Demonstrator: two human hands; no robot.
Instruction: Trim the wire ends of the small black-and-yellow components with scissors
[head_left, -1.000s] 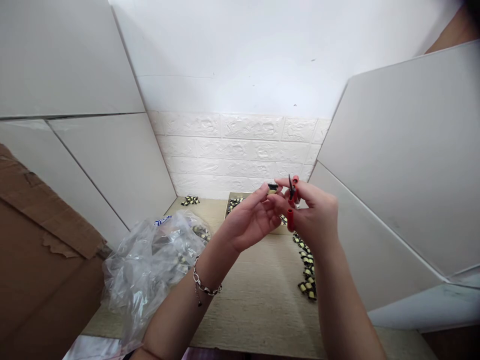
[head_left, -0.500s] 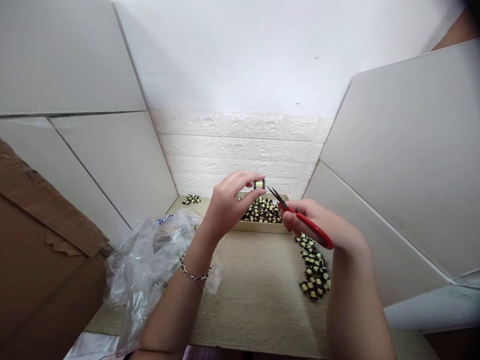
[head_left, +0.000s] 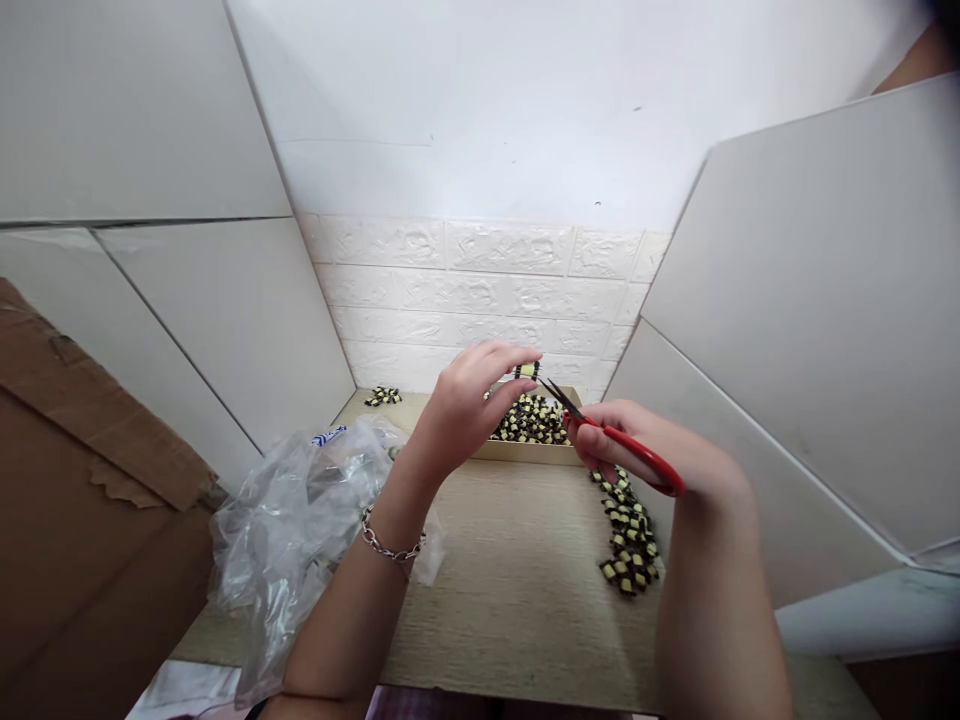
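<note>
Between thumb and fingertips, my left hand (head_left: pixel 476 400) pinches a small black-and-yellow wound coil part (head_left: pixel 528 371) above a shallow box. My right hand (head_left: pixel 611 435) is closed around red-handled scissors (head_left: pixel 641 458), whose dark, slightly parted blades point up and left, close beside the held part. Whether the blade tips touch it I cannot tell. The box (head_left: pixel 525 452) under my hands is full of similar black-and-yellow parts (head_left: pixel 529 420). A long pile of the same parts (head_left: pixel 628 540) lies below my right hand, partly hidden by my wrist.
A crumpled clear plastic bag (head_left: pixel 292 540) lies on the table (head_left: pixel 517 590) at the left, by a brown cardboard box (head_left: pixel 90 520). A small cluster of parts (head_left: pixel 383 396) sits at the back left. Pale panels (head_left: pixel 810 300) stand on both sides, with a white brick-patterned wall (head_left: pixel 502 250) behind.
Both hands have shifted slightly to the right, with the coil part and scissors still held. The part now appears a little more turned.
</note>
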